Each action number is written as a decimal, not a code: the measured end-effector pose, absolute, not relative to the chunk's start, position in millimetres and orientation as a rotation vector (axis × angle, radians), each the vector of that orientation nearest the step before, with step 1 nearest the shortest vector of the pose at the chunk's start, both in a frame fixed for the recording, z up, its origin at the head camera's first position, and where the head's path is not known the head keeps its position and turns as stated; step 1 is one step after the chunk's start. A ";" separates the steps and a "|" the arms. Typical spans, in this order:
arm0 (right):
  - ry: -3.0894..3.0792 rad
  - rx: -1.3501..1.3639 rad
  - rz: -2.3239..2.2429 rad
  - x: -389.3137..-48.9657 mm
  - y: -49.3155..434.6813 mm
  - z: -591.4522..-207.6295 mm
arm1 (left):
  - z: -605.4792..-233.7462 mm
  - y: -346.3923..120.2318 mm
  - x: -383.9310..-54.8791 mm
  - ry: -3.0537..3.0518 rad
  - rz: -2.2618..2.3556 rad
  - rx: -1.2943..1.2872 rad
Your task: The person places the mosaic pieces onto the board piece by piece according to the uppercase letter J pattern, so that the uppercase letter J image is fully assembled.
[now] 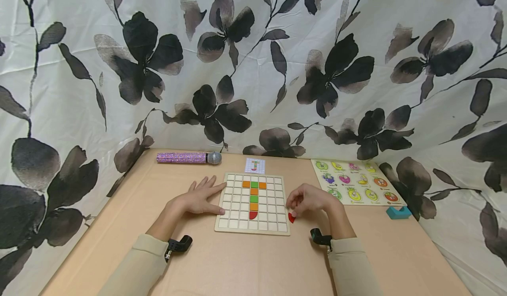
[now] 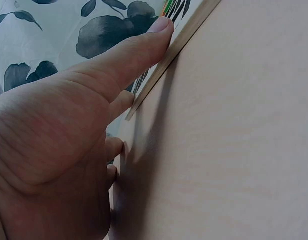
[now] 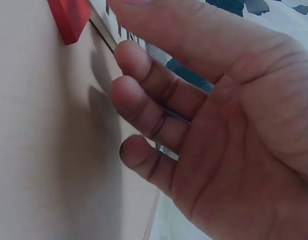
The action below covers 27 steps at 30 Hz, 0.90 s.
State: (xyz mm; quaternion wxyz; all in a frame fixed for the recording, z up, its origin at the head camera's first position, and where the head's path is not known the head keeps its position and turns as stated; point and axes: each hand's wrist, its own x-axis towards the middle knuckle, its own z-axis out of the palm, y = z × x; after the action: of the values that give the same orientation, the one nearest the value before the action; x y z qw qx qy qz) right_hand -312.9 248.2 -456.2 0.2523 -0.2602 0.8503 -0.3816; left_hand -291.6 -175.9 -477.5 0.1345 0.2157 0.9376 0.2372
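Observation:
A square white grid board with a light wooden rim lies on the table, tiled with orange and green squares in a T shape. At the foot of its stem sits a red round-edged tile. My left hand is spread at the board's left side, with the thumb resting on its edge. Beside the board's right edge, my right hand has curled fingers and pinches a red curved tile at the thumb tip. Its index fingertip is hidden in the right wrist view.
Behind the board lies a small pattern card. A glittery purple microphone is at the back left. To the right are a fruit picture sheet and a teal block. A floral cloth hangs behind the table.

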 end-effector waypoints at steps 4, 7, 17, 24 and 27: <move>2.272 -0.681 -1.024 -312.6 248.8 -458.1 | -477.7 -175.7 -292.0 2.718 0.686 0.627; 2.259 -0.670 -1.019 -311.5 249.0 -458.6 | -477.8 -175.7 -292.2 2.719 0.684 0.627; 2.296 -0.674 -0.952 -310.1 244.4 -458.8 | -475.9 -174.3 -290.9 2.714 0.682 0.627; 2.309 -0.686 -0.928 -309.9 240.3 -460.9 | -475.4 -174.2 -290.0 2.713 0.681 0.625; 2.313 -0.694 -0.922 -309.7 239.4 -461.8 | -476.0 -174.3 -290.3 2.715 0.681 0.623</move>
State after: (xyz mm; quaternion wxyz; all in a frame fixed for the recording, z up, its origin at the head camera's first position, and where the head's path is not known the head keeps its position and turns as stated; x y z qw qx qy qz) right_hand -309.7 239.4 -461.8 0.2746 -0.2581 0.8605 -0.3429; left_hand -290.3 -174.3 -476.0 0.1367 0.2151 0.9379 0.2353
